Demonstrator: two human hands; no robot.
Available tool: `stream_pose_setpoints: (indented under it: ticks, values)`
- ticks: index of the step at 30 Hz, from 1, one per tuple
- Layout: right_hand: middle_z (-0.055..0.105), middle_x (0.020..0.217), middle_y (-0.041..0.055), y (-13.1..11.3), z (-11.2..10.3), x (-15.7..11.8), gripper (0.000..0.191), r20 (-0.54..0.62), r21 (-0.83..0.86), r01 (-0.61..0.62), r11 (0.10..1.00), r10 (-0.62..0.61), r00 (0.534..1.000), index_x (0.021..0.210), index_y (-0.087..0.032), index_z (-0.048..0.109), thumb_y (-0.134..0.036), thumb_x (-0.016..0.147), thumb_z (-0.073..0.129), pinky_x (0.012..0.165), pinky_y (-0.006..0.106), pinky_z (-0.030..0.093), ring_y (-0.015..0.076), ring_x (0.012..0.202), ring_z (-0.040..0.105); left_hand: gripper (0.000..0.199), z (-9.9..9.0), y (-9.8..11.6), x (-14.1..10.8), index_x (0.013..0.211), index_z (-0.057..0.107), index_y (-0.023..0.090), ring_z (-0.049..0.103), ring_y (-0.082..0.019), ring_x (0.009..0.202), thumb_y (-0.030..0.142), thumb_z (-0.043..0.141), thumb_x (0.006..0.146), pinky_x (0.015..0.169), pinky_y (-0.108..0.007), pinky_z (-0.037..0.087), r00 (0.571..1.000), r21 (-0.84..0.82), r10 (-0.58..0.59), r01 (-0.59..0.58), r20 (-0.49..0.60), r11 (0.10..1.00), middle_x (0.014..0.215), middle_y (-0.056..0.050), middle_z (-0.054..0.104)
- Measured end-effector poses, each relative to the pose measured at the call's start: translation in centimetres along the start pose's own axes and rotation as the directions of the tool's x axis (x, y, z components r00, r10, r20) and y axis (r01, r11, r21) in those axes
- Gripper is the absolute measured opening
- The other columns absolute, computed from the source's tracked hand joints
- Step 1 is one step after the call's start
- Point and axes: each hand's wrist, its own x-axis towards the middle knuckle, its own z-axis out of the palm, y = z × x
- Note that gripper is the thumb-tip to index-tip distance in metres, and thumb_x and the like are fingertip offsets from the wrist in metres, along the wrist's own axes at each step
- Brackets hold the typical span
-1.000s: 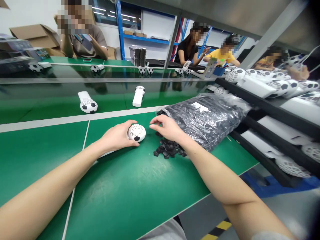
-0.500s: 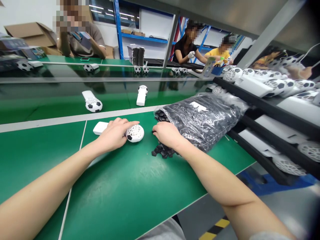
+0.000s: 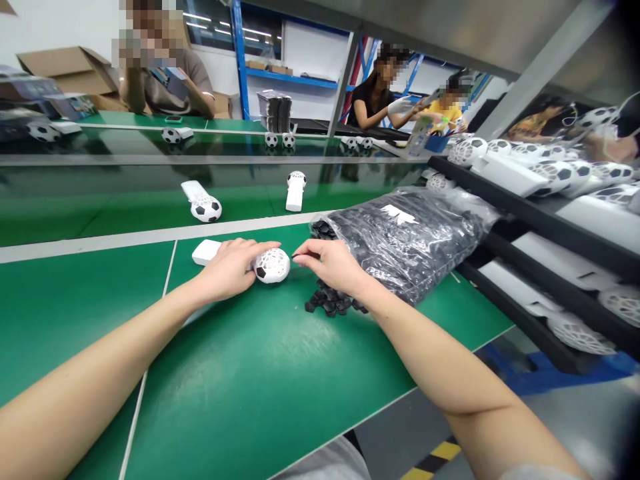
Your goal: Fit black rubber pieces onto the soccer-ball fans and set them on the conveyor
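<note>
My left hand is wrapped over a white plastic housing with a football-shaped head, which lies on the green tabletop. One black patch shows on that head; the rest of its visible lattice is white. Just right of the head, my right hand pinches a small black piece between thumb and fingertips, apart from the housing. Below that hand lies a loose heap of black pieces. A clear plastic bag full of the same pieces rests beside my right wrist, its mouth facing left.
Two football-headed housings, one at left and another further right, lie on the shiny green belt beyond the pale strip. A black rack with many white housings stands at right. Several people work across the line.
My right hand has moved left from the black heap toward the football head, a small black piece in its fingertips. My left hand stays on the housing. Both belt housings have shifted right.
</note>
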Motion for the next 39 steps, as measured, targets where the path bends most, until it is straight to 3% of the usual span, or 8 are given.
stream_pose_setpoints:
  ticks: [3,6,9,16,22,28,34,39]
  values:
    - [0.068,0.085,0.0016,-0.3,0.1,0.1,0.014,-0.007,0.078,-0.001,0.997,0.001,1.000,0.084,-0.018,0.068,-0.021,0.082,0.054,0.074,0.024,0.045,0.0123,0.078,0.060,0.057,-0.5,0.8,-0.3,0.123,0.046,0.029,0.042,-0.026,0.113,0.032,0.060,0.068,0.095,-0.040,0.034,0.997,-0.212,0.000,-0.015,-0.074,0.977,0.120,-0.004,0.051]
    - [0.069,0.085,0.0018,-0.5,0.4,0.1,0.016,-0.007,0.213,-0.051,0.976,0.054,0.999,0.087,-0.018,0.068,-0.022,0.082,0.053,0.073,0.024,0.047,0.0118,0.075,0.062,0.031,-0.8,2.0,-0.3,0.094,0.062,0.025,0.044,-0.023,0.112,0.044,0.061,0.070,0.098,-0.038,0.034,0.968,-0.396,-0.119,0.022,-0.223,0.918,0.114,-0.003,0.053]
    - [0.069,0.084,0.0019,-0.7,0.9,0.0,0.017,0.011,0.326,-0.075,0.942,0.076,0.997,0.088,-0.017,0.068,-0.022,0.082,0.053,0.070,0.023,0.048,0.0113,0.071,0.062,0.020,-0.7,2.8,-0.2,0.074,0.066,0.023,0.048,-0.022,0.104,0.043,0.062,0.071,0.094,-0.038,0.037,0.939,-0.405,-0.174,0.041,-0.298,0.914,0.099,-0.002,0.058]
    - [0.067,0.095,0.0036,-0.8,1.7,-0.4,0.021,-0.069,0.293,0.030,0.956,-0.010,0.998,0.099,-0.018,0.065,-0.020,0.082,0.054,0.081,0.026,0.047,0.0129,0.086,0.061,0.017,-0.4,2.9,-0.2,0.074,0.066,0.022,0.051,-0.021,0.092,0.039,0.061,0.073,0.085,-0.037,0.041,0.929,-0.354,-0.127,-0.004,-0.347,0.935,0.086,-0.002,0.058]
    - [0.064,0.091,0.0027,-1.2,1.0,-0.4,0.026,-0.046,0.027,0.221,0.975,-0.219,0.975,0.108,-0.021,0.059,-0.015,0.086,0.046,0.082,0.027,0.044,0.0133,0.086,0.057,0.021,-0.7,2.9,-0.3,0.082,0.062,0.022,0.049,-0.022,0.097,0.041,0.059,0.073,0.087,-0.037,0.040,0.948,-0.305,-0.089,-0.009,-0.305,0.952,0.092,-0.003,0.057]
    - [0.061,0.082,0.0020,-0.4,0.5,-0.2,0.011,-0.089,0.103,0.104,0.989,-0.095,0.991,0.093,-0.017,0.055,-0.018,0.083,0.051,0.072,0.026,0.046,0.0130,0.076,0.057,0.069,0.3,1.4,-0.1,0.116,0.047,0.021,0.045,-0.032,0.105,0.055,0.066,0.060,0.087,-0.044,0.037,0.988,-0.109,-0.134,0.126,-0.072,0.986,0.112,-0.009,0.054]
    - [0.062,0.084,0.0020,-0.2,0.0,-0.1,0.015,0.020,0.199,0.022,0.980,-0.027,0.999,0.098,-0.018,0.052,-0.018,0.085,0.046,0.075,0.029,0.046,0.0134,0.078,0.059,0.068,0.7,0.8,0.1,0.116,0.047,0.022,0.047,-0.032,0.102,0.060,0.062,0.061,0.086,-0.043,0.036,0.994,-0.078,-0.104,0.100,-0.044,0.992,0.110,-0.009,0.057]
    - [0.060,0.084,0.0018,-0.2,0.2,0.1,0.005,-0.064,0.158,0.077,0.984,-0.068,0.996,0.082,-0.017,0.057,-0.019,0.081,0.053,0.074,0.027,0.044,0.0131,0.080,0.055,0.066,0.6,0.8,0.1,0.115,0.047,0.023,0.047,-0.031,0.099,0.060,0.062,0.062,0.083,-0.042,0.037,0.994,-0.068,-0.096,0.092,-0.054,0.993,0.106,-0.008,0.058]
